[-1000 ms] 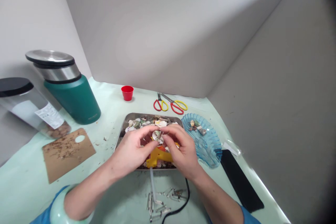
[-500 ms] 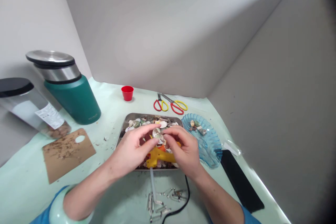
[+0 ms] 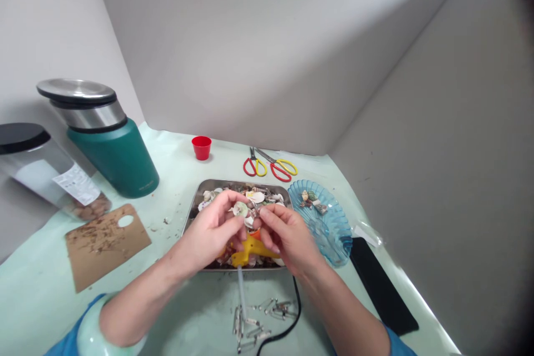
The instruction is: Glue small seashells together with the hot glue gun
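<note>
Above the metal tray (image 3: 287, 268), my left hand (image 3: 211, 233) is closed in a pinch on a small round, pale green-white shell (image 3: 240, 209). Close beside it, my right hand (image 3: 294, 239) has thumb and fingers pressed together on a small silvery piece, too small and blurred to name. Seashells (image 3: 255, 197) of several kinds fill the tray under my hands. A yellow glue gun (image 3: 252, 250) lies across the tray's near side, partly hidden by my fingers, with a pale glue stick (image 3: 242, 289) jutting out over the near rim.
Several small metal pins (image 3: 250, 331) lie in front, beside a black cord (image 3: 287, 334). On the right are a blue shell-shaped dish (image 3: 334, 233) and a black strip (image 3: 381, 289). Scissors (image 3: 277, 169) and a red cup (image 3: 202, 148) lie behind; a green bottle (image 3: 117, 156), jar (image 3: 50, 178) and brown board (image 3: 108, 250) stand left.
The shell in my left hand has turned and shifted slightly left. My right hand has rotated, its fingers curling closer together around the small silvery piece.
</note>
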`<state>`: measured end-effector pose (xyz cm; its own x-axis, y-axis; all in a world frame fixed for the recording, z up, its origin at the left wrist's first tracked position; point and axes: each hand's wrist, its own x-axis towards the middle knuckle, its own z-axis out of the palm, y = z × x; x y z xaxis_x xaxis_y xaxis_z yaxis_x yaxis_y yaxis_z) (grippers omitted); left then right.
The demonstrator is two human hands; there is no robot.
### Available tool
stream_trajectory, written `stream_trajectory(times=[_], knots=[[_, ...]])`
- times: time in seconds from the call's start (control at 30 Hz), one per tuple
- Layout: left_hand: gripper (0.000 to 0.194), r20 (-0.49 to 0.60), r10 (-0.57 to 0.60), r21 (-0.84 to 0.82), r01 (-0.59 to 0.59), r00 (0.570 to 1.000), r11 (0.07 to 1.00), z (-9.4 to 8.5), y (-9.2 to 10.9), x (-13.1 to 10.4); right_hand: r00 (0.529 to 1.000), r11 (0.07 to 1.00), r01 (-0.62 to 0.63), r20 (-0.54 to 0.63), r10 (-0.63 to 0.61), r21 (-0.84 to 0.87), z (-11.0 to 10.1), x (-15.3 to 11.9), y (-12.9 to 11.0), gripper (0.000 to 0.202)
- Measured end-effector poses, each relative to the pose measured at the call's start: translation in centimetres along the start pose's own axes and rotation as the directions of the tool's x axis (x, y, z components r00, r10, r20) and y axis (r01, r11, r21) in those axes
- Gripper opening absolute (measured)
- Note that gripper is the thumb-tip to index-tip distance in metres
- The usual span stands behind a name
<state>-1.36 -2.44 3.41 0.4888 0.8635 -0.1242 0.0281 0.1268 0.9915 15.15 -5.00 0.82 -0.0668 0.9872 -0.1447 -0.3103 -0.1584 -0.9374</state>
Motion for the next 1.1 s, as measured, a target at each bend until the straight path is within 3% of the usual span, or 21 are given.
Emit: stream_trajectory(times=[0.17,0.3,0.37,0.67,0.8,0.93,1.1], knots=[[0.010,0.041,-0.118,-0.150,0.122,0.992,0.981,0.1,0.0,0.0,1.000,0.983,0.030,-0.003,-0.031,-0.183,0.3,-0.3,0.0,0.024],[0.023,-0.113,0.018,0.131,-0.003,0.993,0.991,0.1,-0.3,0.1,0.983,0.919,0.152,-0.042,-0.180,-0.364,0.7,-0.5,0.1,0.018],[0.021,-0.126,0.094,0.275,-0.056,0.988,0.960,0.0,-0.4,0.2,0.973,0.890,0.186,-0.051,-0.227,-0.416,0.8,-0.6,0.2,0.015],[0.018,-0.191,0.124,0.371,-0.045,0.974,0.927,-0.5,-0.3,0.6,0.971,0.891,0.183,-0.066,-0.231,-0.416,0.5,-0.5,0.6,0.015],[0.020,-0.182,0.059,0.342,0.007,0.982,0.940,-0.3,-0.6,0.6,0.963,0.875,0.203,-0.072,-0.260,-0.439,0.4,-0.4,1.0,0.010],[0.019,-0.157,0.079,0.339,-0.021,0.984,0.940,-0.1,-1.3,0.5,0.948,0.826,0.207,-0.101,-0.302,-0.524,0.2,-0.3,1.1,0.005],[0.018,-0.164,0.111,0.367,-0.044,0.980,0.929,-0.2,-1.6,0.5,0.948,0.830,0.209,-0.100,-0.301,-0.517,0.2,-0.1,1.0,0.007]])
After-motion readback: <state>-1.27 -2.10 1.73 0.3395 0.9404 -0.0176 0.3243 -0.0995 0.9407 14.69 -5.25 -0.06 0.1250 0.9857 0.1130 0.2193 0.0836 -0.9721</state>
